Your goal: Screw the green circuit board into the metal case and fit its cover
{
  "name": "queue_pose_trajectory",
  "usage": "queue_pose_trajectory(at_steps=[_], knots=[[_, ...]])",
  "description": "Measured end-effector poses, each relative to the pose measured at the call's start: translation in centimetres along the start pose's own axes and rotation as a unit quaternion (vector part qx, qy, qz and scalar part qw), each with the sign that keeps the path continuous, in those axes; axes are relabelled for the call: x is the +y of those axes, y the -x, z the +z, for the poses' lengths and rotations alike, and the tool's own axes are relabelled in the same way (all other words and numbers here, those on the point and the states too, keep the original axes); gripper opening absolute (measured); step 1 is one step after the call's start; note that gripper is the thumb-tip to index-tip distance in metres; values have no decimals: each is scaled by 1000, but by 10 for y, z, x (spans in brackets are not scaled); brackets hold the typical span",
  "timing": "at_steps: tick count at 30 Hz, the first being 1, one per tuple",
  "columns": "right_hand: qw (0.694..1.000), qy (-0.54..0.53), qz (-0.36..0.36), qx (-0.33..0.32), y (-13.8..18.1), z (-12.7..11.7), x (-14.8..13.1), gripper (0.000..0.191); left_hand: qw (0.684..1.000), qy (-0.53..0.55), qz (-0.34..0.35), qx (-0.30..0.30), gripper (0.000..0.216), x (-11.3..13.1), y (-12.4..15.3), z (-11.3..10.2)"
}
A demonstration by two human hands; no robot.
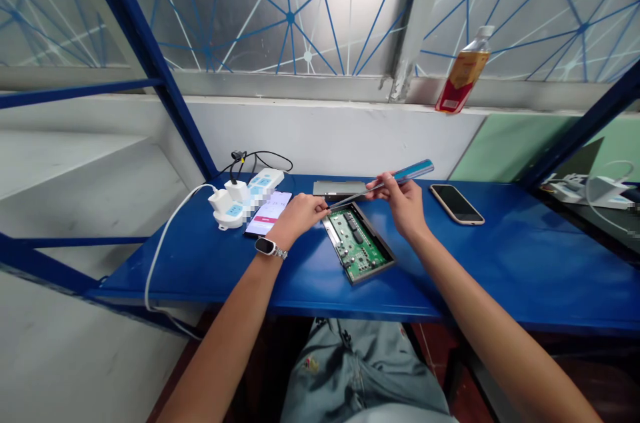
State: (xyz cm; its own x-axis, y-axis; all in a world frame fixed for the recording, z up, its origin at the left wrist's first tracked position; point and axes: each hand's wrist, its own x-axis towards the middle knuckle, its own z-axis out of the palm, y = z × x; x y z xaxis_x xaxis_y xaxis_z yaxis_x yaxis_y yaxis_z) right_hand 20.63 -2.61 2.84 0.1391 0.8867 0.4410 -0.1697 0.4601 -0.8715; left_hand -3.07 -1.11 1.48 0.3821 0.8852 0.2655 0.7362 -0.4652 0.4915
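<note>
Board (357, 243) lies flat in its open case (371, 274) on the desk (500, 263), close before you; your right hand (405, 204) grips the screwdriver (415, 171) handle, slanted low; your left hand (300, 213) pinches its tip at the board's far corner, likely to steady it.

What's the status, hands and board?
Right hand grips blue-handled metal screwdriver, tip at far corner of green circuit board in grey tray. Left hand at that corner, grip unclear. Nothing blocking.

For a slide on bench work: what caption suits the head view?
Right hand holds a blue screwdriver over a circuit board on the table, left hand at its tip.
</note>
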Motion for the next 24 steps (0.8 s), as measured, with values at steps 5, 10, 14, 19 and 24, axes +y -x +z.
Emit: queue_pose_trajectory(at_steps=[5, 10, 14, 19, 24], knots=[[997, 61, -48, -8, -8, 11, -12, 43, 1000, 8, 29, 1, 8, -1, -2, 9], [989, 121, -79, -43, -26, 32, -22, 46, 993, 114, 13, 25, 12, -6, -1, 14], [976, 172, -108, -74, -43, 51, -24, 47, 987, 155, 13, 45, 18, -9, -1, 12], [955, 234, -129, -133, -52, 67, -20, 49, 985, 146, 38, 87, 17, -13, -1, 9], [944, 261, -113, -165, -51, 70, -5, 51, 988, 124, 41, 77, 13, -20, -2, 12]])
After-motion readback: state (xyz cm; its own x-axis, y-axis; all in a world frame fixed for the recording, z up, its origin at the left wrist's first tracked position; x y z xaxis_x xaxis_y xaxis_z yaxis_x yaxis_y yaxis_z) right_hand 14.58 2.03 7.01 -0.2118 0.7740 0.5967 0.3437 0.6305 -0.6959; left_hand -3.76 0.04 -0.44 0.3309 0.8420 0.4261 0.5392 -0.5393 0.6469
